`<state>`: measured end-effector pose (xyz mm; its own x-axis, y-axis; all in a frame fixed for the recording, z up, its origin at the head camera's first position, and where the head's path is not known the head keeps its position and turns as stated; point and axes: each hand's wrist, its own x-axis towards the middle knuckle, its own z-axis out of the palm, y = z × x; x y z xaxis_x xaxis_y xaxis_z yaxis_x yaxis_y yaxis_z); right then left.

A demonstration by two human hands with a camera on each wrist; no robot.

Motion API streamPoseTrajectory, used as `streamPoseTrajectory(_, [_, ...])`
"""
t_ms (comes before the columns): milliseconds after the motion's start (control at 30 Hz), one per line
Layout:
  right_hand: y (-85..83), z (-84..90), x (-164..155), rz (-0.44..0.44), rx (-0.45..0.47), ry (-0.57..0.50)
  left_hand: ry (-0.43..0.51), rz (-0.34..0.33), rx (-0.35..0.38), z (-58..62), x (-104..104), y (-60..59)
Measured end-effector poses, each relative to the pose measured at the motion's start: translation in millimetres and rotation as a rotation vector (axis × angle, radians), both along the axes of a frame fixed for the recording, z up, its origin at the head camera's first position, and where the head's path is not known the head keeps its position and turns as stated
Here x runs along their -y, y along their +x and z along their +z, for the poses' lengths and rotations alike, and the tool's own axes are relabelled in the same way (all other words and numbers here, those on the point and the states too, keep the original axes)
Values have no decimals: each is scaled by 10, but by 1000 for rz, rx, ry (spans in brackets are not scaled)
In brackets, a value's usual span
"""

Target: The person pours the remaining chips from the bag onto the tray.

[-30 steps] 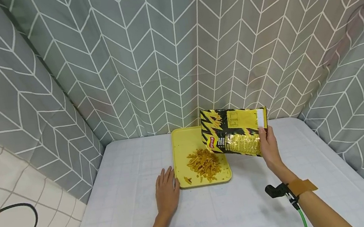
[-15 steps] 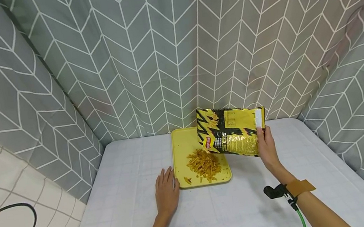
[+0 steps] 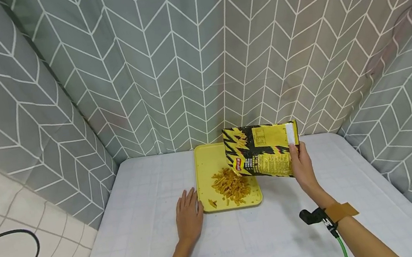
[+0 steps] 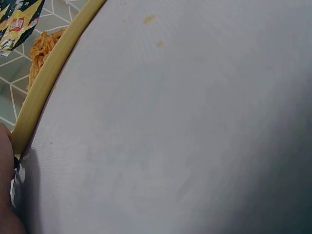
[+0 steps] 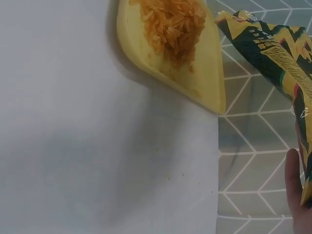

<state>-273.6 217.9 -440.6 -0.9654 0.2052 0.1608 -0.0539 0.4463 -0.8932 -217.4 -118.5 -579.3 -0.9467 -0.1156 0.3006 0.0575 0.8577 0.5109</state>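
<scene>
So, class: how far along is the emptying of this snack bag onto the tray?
Done: a pile of snacks lies on the tray. In hand: the right hand holds the bag tilted over it; the left hand rests flat beside the tray. Left: whether the bag is empty cannot be seen.

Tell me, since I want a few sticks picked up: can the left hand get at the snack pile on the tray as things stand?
Probably yes. The left hand lies flat beside the yellow tray, holding nothing, and the snack pile lies uncovered; the bag hangs over its far-right side only.
</scene>
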Motion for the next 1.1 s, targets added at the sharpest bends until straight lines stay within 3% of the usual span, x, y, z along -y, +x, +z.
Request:
streamPoseTrajectory(200, [-47,-49,-2,-36,-20,-48,14,2,4,4,9,2])
streamPoseTrajectory(400, [-47,-58,-9,-58,-13,32,13,-2,11,13,9,2])
streamPoseTrajectory(567, [-60,-61,-27,-76,35,-46,7,-1,5,15,11,-3])
streamPoseTrajectory(767, [-56,-74,-51,-81,41,35,9,-2,0,12,3,1])
streamPoseTrajectory(933, [-58,-56,-61,-104,42,-87,3,-5,-27,-3,-6,0])
streamPoseTrajectory(1100, [-55,-58,-60,-91,48,-3,0,-6,-26,9,-5,7])
